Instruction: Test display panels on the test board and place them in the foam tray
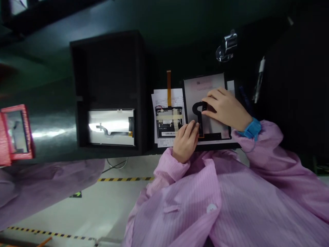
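Observation:
A display panel (214, 87) with a grey-white back lies in front of me. A black flex cable (199, 118) runs up it and curls into a hook at the top. My right hand (224, 108), with a blue band at the wrist, pinches the hooked end of this cable between thumb and fingers. My left hand (186, 141) lies over the panel's left edge, its fingertips resting beside the cable's lower part. Left of the panel, a small circuit board (167, 132) with pale tape and an orange ribbon cable (169, 87) sits on printed paper sheets (156, 99).
On the left, a black box (141, 89) contains another panel (113, 120) with its own cable. A red-framed panel (32, 137) lies farther left, near a co-worker's sleeve (59, 185). A metal tally counter (230, 43) and a pen (260, 79) lie at the back right.

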`<state>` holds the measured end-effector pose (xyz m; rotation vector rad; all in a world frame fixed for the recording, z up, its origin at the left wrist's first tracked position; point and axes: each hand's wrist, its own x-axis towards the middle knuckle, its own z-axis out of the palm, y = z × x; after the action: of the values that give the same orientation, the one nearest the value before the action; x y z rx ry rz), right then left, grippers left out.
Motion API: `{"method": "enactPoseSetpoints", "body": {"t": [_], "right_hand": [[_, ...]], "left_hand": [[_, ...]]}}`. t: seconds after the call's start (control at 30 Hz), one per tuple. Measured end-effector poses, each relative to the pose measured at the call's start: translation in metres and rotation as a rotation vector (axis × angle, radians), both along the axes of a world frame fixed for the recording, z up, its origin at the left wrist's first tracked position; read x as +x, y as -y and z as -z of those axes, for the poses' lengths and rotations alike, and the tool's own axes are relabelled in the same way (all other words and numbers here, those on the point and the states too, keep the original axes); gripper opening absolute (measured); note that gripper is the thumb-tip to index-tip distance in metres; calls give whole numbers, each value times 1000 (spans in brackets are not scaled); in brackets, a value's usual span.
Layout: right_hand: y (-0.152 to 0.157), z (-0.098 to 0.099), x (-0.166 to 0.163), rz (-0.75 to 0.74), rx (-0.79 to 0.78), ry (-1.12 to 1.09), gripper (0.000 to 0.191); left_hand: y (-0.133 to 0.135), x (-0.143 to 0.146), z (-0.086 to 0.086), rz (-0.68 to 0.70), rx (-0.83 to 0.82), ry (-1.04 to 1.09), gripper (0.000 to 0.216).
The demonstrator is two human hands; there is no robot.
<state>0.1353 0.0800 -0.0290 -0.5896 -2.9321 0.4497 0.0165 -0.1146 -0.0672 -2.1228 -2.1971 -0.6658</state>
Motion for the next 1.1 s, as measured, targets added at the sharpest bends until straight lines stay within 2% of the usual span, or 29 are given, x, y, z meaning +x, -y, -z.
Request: {"method": "enactPoseSetpoints", "body": {"t": [0.1, 0.17, 0.4, 0.57, 0.67, 0.77, 0.9, 1.1], "right_hand": [[-3, 0, -5, -64, -4, -22, 30], [-4, -1, -8, -56, -64, -57, 31], [-13, -5, -24, 201, -438, -250, 29], [-18, 2, -34, 345, -928, -429, 36], [-16, 11, -40, 414, -1043, -515, 40], [-12, 15, -42, 435, -1023, -546, 41], [-10, 12, -40, 376, -929, -620, 44], [-7, 3, -31, 248, -678, -640, 34]], "left_hand": [[0, 1, -1, -11, -6, -20, 37], [0, 2, -1, -13, -24, -45, 39], [1, 3, -4, 11, -15, -71, 38], [-5, 3, -19, 21, -95, -45, 35], [-12, 1, -25, 29, -132, -37, 33], [-19, -4, -26, 14, -154, 7, 34], [-27, -14, -26, 9, -162, 110, 43], [-63, -38, -28, -117, -66, 264, 43]]}}
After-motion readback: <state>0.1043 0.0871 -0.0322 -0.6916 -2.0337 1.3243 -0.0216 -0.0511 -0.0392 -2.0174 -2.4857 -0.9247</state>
